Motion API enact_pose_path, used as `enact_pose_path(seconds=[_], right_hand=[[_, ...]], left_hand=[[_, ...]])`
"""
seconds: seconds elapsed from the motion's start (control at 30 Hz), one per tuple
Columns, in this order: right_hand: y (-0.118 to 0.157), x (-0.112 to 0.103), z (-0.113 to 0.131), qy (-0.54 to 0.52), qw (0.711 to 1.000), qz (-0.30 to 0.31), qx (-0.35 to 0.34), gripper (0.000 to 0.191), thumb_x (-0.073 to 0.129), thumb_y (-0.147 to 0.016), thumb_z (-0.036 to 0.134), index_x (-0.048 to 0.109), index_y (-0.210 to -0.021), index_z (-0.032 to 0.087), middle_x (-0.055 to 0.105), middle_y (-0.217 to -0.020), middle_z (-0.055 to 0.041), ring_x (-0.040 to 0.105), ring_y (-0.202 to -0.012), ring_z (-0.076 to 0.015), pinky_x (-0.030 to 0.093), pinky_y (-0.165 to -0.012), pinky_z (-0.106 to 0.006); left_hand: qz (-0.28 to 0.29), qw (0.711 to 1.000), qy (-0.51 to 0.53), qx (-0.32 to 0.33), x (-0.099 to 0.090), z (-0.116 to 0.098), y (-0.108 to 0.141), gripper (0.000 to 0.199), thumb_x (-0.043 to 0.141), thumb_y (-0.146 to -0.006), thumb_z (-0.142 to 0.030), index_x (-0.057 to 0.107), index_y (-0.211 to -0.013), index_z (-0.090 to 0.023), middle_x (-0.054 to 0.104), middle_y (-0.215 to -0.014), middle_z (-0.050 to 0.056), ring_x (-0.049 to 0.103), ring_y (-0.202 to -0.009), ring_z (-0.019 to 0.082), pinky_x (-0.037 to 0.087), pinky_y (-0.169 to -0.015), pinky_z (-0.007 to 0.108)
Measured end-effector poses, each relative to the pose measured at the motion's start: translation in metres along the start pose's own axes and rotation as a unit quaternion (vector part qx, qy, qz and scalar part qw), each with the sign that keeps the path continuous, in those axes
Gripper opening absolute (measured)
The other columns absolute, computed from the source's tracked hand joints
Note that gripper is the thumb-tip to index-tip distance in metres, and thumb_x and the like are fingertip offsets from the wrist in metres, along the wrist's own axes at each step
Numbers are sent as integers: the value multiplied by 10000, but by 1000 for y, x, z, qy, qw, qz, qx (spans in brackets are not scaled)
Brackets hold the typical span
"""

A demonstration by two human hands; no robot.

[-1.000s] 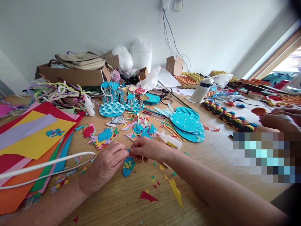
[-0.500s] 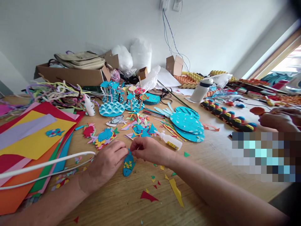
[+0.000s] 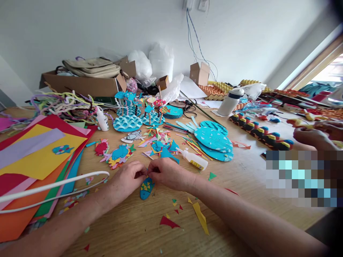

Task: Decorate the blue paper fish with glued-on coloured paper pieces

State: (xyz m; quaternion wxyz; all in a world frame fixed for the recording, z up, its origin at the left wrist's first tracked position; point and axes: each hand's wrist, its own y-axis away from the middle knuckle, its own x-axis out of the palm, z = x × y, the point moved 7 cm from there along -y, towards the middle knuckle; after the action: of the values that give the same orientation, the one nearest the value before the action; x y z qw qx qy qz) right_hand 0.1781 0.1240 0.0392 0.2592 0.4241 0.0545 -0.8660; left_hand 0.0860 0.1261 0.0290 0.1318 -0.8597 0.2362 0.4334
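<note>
- Blue paper fish (image 3: pixel 146 190): lies on the near middle part of the bench (image 3: pixel 123 232), just below the two hands. The body is a narrow rounded oval, its head towards the near edge and its tail end, partly hidden by fingers, towards the far side. A small dark eye and a thin mouth line mark the head; a band of little triangles — yellow and green — covers the middle of the body.
- Left hand (image 3: pixel 128 178): at the left of the tail end, thumb and fingers drawn in towards one another. Whether they pinch the fish or a smaller piece cannot be told.
- Right hand (image 3: pixel 170 175): meets the left from the right side, fingers curled and tips gathered at the tail end; what lies between the tips is hidden.
- Glue bottle (image 3: pixel 195 159): white with a yellow label, on its side beyond the right hand.
- Cut-out fish (image 3: pixel 120 153): a many-coloured pile beyond the left hand.
- Paper scraps: near and right of the blue paper fish — a red piece (image 3: pixel 169 221), a yellow strip (image 3: pixel 200 217) and small triangles.
- Coloured sheets (image 3: pixel 34 153): stacked at the left.
</note>
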Motion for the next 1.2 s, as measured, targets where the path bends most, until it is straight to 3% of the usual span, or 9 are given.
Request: enact_pose_path(seconds=[0.37,0.53,0.67,1.2], right_hand=[[-3,4,0,30,999,37,-8,178,486,-710,172,648,-782,156,602,-664,9,462,-560,-77,309,-483,-168],[-10,7,-3,27,995,93,-3,162,536,-680,172,662,-782,165,603,-646,22,478,-562,-74,323,-487,-157],[-15,11,-1,30,993,118,-12,163,547,-678,190,669,-783,162,616,-650,17,490,-565,-73,333,-488,-152],[-14,9,9,132,983,125,8,221,520,-690,226,680,-829,165,667,-752,-22,549,-659,-111,338,-501,-168]], left_hand=[[27,999,5,-38,0,8,1,108,475,-726,-185,580,-698,-178,586,-704,-3,537,-678,147,381,-599,236],[-24,998,-44,23,-10,1,15,136,417,-737,-126,528,-693,-193,566,-703,-13,519,-681,141,373,-618,240],[-23,996,-62,60,-6,-3,26,157,400,-773,-133,526,-698,-190,557,-704,-8,506,-673,140,380,-616,241],[-26,993,-48,103,5,1,29,165,434,-793,-88,558,-769,-195,588,-785,-3,538,-765,144,414,-690,242]])
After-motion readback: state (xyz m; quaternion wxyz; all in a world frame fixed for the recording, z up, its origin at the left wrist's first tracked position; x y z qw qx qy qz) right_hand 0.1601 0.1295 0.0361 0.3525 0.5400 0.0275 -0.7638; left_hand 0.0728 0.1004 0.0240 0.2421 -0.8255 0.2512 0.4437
